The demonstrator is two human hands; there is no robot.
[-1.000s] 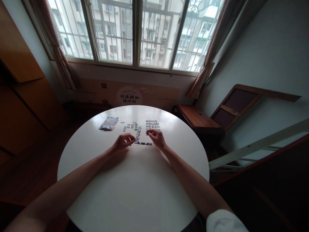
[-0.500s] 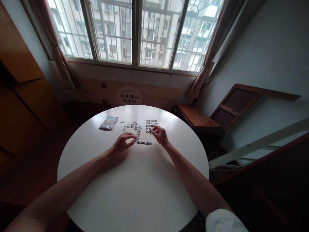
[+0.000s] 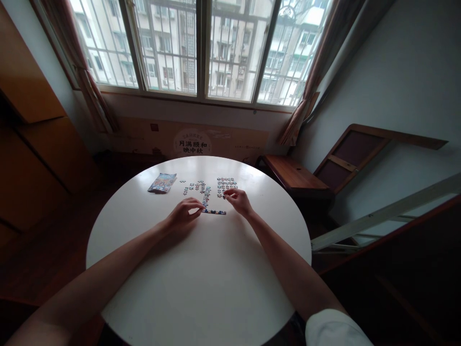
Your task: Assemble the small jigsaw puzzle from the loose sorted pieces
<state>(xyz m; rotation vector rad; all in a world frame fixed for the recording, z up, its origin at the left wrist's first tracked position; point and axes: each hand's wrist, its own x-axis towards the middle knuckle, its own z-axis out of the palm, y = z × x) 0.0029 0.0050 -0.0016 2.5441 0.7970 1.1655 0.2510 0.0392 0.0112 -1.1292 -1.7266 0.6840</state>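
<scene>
On the white table, joined jigsaw pieces form an L-shaped strip (image 3: 216,212), one leg running away from me and the other along the near side. My left hand (image 3: 184,211) is at its corner, thumb and forefinger closed on the edge of the strip. To the right, my right hand (image 3: 238,202) has its fingertips pinched at the near end of a group of loose jigsaw pieces (image 3: 226,182); the piece between them is mostly hidden. Another loose group of pieces (image 3: 196,186) lies beyond my left hand.
A colourful printed picture sheet or packet (image 3: 162,183) lies at the left on the round white table (image 3: 201,278). A wooden bench (image 3: 293,172) stands past the table's far right edge. Barred windows (image 3: 237,53) are behind.
My right fingertips have come slightly nearer and closed together by the right-hand pieces. My left thumb and forefinger have drawn together at the strip's corner.
</scene>
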